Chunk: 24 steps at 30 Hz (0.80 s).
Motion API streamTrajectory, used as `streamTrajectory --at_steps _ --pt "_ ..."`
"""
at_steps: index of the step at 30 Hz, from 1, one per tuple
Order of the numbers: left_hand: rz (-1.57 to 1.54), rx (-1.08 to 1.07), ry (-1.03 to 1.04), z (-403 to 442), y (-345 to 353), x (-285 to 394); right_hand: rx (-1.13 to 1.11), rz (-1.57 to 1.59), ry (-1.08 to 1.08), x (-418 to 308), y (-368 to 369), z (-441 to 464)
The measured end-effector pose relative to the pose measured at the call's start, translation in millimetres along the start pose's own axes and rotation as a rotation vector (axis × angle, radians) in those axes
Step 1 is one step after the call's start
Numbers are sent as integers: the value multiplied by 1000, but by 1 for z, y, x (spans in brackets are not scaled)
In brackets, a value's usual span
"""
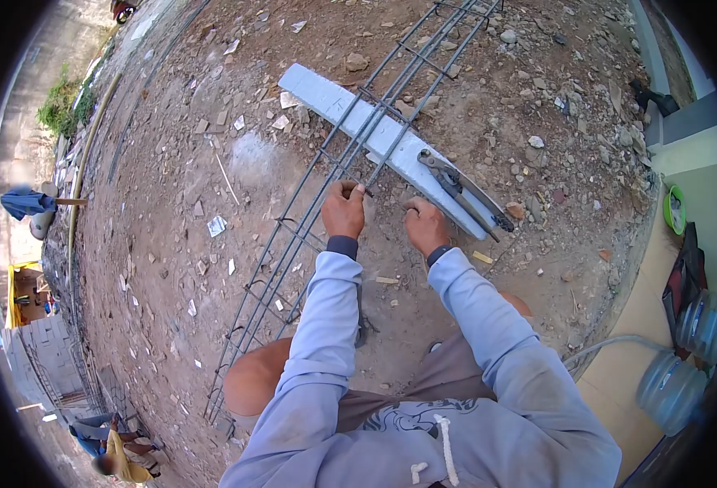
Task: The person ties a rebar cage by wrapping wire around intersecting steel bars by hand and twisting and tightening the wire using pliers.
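A long rebar cage (302, 225) of steel bars and stirrups runs diagonally, its upper part resting across a pale grey-white beam (318, 91). My left hand (344, 211) is closed at the cage's side, its fingers and thumb gripping the steel by a stirrup end. To the right of the cage, my right hand (426, 224) is curled, thumb against the fingers; anything inside it is hidden. It is beside the beam and apart from the cage. A pair of long-handled cutters (454, 189) lies on the beam, just above my right hand.
Rubble and tile scraps cover the dirt ground (171, 268). On the right are large water bottles (669, 392), a hose (618, 340) and a green bowl (674, 210) on a tiled ledge. Other people (122, 455) are at the lower left and far left.
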<state>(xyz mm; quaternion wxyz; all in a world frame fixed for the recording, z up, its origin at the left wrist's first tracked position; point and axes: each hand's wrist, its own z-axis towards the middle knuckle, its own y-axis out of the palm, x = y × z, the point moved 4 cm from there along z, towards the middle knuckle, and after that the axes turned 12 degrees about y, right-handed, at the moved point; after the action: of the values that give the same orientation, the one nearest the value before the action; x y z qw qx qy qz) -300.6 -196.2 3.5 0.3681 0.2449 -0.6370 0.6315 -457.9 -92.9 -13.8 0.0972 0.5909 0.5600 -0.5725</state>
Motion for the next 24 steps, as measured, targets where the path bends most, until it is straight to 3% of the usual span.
streamTrajectory --at_steps 3,9,24 --pt "-128 29 61 3 9 -4 15 -3 59 -1 11 13" --pt "-352 17 -25 -2 8 3 18 -155 223 2 14 16" --pt "-302 32 11 2 15 0 -88 365 143 -23 47 40"
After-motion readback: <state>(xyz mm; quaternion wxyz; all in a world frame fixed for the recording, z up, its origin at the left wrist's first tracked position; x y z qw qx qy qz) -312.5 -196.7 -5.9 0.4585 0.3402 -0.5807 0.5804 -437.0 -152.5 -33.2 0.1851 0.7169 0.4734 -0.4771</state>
